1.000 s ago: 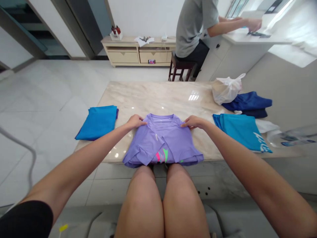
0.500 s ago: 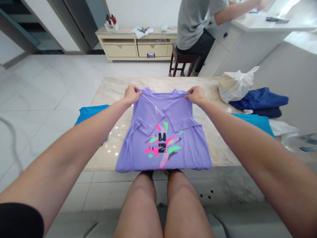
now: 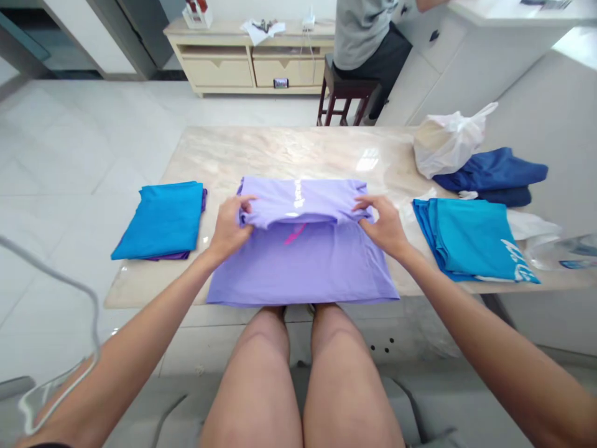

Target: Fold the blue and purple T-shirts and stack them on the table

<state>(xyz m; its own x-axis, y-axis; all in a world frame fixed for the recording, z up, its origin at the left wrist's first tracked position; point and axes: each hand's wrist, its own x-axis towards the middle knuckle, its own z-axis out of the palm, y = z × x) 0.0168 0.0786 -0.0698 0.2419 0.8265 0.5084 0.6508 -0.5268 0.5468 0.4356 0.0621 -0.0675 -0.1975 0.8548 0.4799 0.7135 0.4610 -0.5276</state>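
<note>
A lavender T-shirt [image 3: 298,267] lies across the table in front of me. Its collar end is folded down over the body, with small white print on the upturned back and a bit of pink print below the fold. My left hand [image 3: 232,225] holds the left corner of the folded part between thumb and fingers. At the opposite corner, my right hand [image 3: 383,225] grips the fabric the same way. The hem lies flat along the near table edge; most of the colourful front print is hidden under the fold.
Folded blue clothing [image 3: 161,221] lies left, turquoise clothing [image 3: 480,239] right. Behind it are a white plastic bag [image 3: 445,144] and dark blue clothing [image 3: 501,174]. A clear bottle [image 3: 564,254] lies far right. A person [image 3: 366,37] sits on a stool [image 3: 347,93] beyond the table [image 3: 280,146].
Both hands have brought the shirt's collar end down toward me, folding it over the printed front. The view has tipped downward, showing more of the side piles.
</note>
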